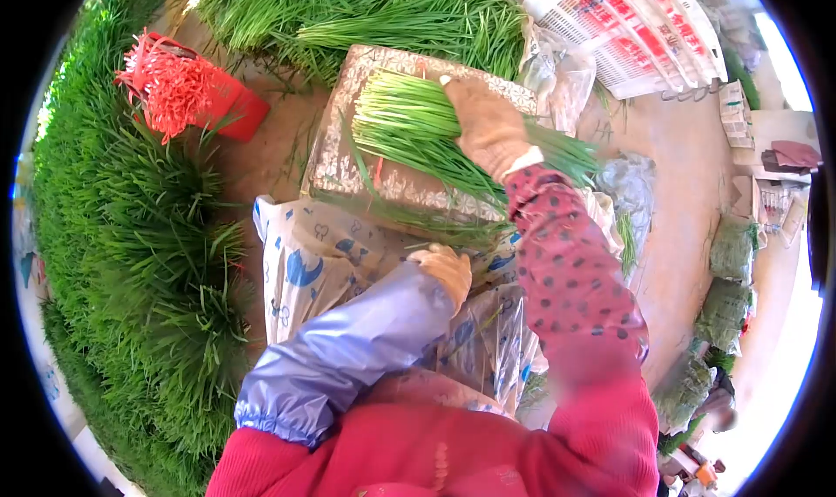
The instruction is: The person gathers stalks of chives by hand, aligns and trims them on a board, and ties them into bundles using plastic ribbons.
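A bunch of long green stalks [403,124] lies across a patterned box-like stand [348,153], pale ends to the left and darker leaves to the right. My right hand [488,127], in a tan glove, rests over the bunch with its fingers round the upper side. Nearer my body, my left hand [446,275], also gloved, is beside the stand's near edge, over the plastic apron [300,270]. Its fingers are curled and largely hidden, so what they hold, if anything, does not show. Loose leaves [435,224] hang along the near edge.
A red container [239,109] with red ties [170,83] stands at the upper left. Green stalks [374,18] are heaped behind the stand, and dense greenery [131,262] fills the left. Printed sheets [627,31] lie at the upper right. Wrapped bundles [730,249] line the far right.
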The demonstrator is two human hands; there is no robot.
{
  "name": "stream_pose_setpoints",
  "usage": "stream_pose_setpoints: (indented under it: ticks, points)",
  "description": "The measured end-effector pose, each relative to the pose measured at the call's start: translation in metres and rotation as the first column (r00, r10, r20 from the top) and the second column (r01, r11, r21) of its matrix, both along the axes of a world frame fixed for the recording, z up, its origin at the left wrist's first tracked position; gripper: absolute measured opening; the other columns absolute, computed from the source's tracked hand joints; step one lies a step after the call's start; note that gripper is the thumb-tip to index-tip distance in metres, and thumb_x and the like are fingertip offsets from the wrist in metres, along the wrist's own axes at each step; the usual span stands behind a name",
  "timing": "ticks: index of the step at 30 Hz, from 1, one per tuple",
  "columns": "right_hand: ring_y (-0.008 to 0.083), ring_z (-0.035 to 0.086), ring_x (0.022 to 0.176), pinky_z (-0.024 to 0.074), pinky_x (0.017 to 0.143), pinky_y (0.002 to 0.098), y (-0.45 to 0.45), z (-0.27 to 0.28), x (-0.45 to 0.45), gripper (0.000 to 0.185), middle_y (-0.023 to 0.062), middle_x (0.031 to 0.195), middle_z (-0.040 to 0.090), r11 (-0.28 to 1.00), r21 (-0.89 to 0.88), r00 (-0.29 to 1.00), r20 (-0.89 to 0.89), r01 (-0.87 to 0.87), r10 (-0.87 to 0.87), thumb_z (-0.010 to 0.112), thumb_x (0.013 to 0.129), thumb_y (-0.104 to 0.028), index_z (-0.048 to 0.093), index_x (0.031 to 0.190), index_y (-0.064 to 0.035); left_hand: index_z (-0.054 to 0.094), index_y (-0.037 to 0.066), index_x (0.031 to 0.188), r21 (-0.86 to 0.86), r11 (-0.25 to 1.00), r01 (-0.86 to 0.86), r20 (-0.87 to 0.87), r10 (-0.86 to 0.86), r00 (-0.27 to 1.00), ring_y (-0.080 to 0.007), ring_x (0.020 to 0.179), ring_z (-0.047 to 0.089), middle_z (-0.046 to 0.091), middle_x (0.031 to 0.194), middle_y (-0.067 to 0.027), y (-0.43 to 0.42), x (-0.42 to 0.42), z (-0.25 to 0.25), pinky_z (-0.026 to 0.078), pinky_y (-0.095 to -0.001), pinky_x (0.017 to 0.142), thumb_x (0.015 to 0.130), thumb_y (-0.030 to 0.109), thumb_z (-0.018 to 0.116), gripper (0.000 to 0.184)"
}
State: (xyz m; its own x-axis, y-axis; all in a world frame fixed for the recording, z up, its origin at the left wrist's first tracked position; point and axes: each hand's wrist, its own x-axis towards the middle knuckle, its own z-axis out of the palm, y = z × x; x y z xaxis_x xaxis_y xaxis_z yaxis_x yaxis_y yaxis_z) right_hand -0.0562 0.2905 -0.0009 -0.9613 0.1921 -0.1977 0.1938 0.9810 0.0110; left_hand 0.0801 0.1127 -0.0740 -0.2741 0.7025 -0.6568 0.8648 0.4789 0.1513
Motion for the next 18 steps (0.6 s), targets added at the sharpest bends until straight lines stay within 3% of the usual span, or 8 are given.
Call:
stream_pose_setpoints:
  ticks: [2, 4, 6, 8, 10, 13, 16, 18]
  points:
    - [0.0305, 0.052, 0.116, 0.0459, 0.091, 0.0385, 0.003, -0.027, -0.007, 0.072, 0.0132, 0.124, 0.053, 0.999, 0.039, 0.999, 0.018, -0.034, 0.034, 0.077, 0.071, -0.025, 0.04, 0.13, -0.0061, 0.063, 0.006, 0.114, 0.095, 0.995, 0.011, -0.281, 0.016, 0.959, -0.0333, 0.098, 0.065, 0.066, 0.106, -0.0183, 0.006, -0.024, 0.034, 0.048, -0.0517, 0.081, 0.095, 0.019, 0.046, 0.028]
    - [0.0311, 0.048, 0.119, 0.0411, 0.097, 0.0397, 0.003, -0.063, -0.003, 0.081, 0.0132, 0.125, 0.05, 0.983, -0.182, 1.0, 0.013, 0.028, -0.026, 0.08, 0.068, -0.034, 0.039, 0.132, -0.0048, 0.063, 0.003, 0.108, -0.084, 0.991, -0.107, 0.207, 0.122, 0.971, -0.0321, 0.08, 0.067, 0.067, 0.09, -0.0134, 0.015, -0.068, 0.067, 0.049, -0.0491, 0.079, 0.091, 0.018, 0.051, 0.026]
    - [0.0306, 0.046, 0.121, 0.0366, 0.101, 0.0425, 0.003, -0.081, -0.001, 0.085, 0.0135, 0.13, 0.047, 0.983, -0.184, 1.0, -0.017, 0.016, -0.02, 0.079, 0.068, -0.039, 0.037, 0.134, -0.0047, 0.06, 0.001, 0.112, -0.044, 0.999, -0.014, 0.192, 0.022, 0.981, -0.0306, 0.087, 0.066, 0.068, 0.093, -0.009, 0.021, -0.093, 0.102, 0.05, -0.0471, 0.079, 0.091, 0.017, 0.051, 0.028]
    - [0.0274, 0.045, 0.12, 0.0345, 0.099, 0.0434, 0.001, -0.097, 0.007, 0.084, 0.0101, 0.125, 0.048, 0.997, -0.067, 0.978, -0.208, -0.024, 0.01, 0.08, 0.065, -0.042, 0.04, 0.132, -0.0073, 0.049, 0.001, 0.128, 0.022, 0.999, -0.045, 0.081, 0.043, 0.996, -0.0332, 0.116, 0.055, 0.063, 0.115, -0.0111, 0.033, -0.106, 0.104, 0.047, -0.0496, 0.087, 0.09, 0.011, 0.049, 0.039]
    - [0.027, 0.045, 0.121, 0.0335, 0.1, 0.0422, 0.004, -0.1, 0.01, 0.074, 0.0109, 0.125, 0.049, 0.993, -0.113, 0.971, -0.241, -0.02, -0.008, 0.073, 0.073, -0.037, 0.041, 0.132, -0.0087, 0.031, 0.003, 0.142, 0.204, 0.975, 0.089, -0.279, -0.029, 0.96, -0.0315, 0.137, 0.033, 0.045, 0.14, -0.0147, 0.04, -0.123, 0.084, 0.041, -0.0553, 0.095, 0.088, 0.008, 0.047, 0.057]
    - [0.0249, 0.048, 0.118, 0.0348, 0.097, 0.0412, 0.003, -0.106, 0.01, 0.055, 0.0078, 0.121, 0.054, 0.97, -0.241, 0.905, -0.418, -0.024, -0.082, 0.057, 0.083, -0.025, 0.042, 0.135, -0.0122, 0.017, 0.009, 0.149, 0.293, 0.937, 0.189, -0.627, 0.039, 0.778, -0.0287, 0.144, 0.018, 0.026, 0.153, -0.0128, 0.046, -0.151, 0.013, 0.023, -0.0615, 0.107, 0.087, 0.01, 0.047, 0.069]
    - [0.0231, 0.051, 0.11, 0.037, 0.093, 0.0412, 0.002, -0.095, 0.013, 0.049, 0.0039, 0.119, 0.056, 0.977, -0.213, 0.891, -0.448, -0.03, -0.071, 0.061, 0.079, -0.022, 0.053, 0.126, -0.0129, 0.011, 0.013, 0.151, 0.327, 0.928, 0.179, -0.671, 0.095, 0.735, -0.0248, 0.145, 0.015, 0.017, 0.156, -0.0062, 0.05, -0.174, -0.025, 0.013, -0.0593, 0.111, 0.086, 0.012, 0.047, 0.075]
    - [0.0235, 0.052, 0.109, 0.0383, 0.091, 0.0407, -0.001, -0.082, 0.004, 0.046, 0.0038, 0.118, 0.057, 0.971, -0.239, 0.927, -0.359, 0.026, -0.113, 0.064, 0.075, -0.02, 0.056, 0.121, -0.0134, 0.006, 0.014, 0.152, 0.401, 0.895, 0.193, -0.707, 0.168, 0.687, -0.0243, 0.146, 0.011, 0.014, 0.157, -0.0048, 0.049, -0.184, -0.026, 0.009, -0.0577, 0.113, 0.07, 0.027, 0.071, 0.105]
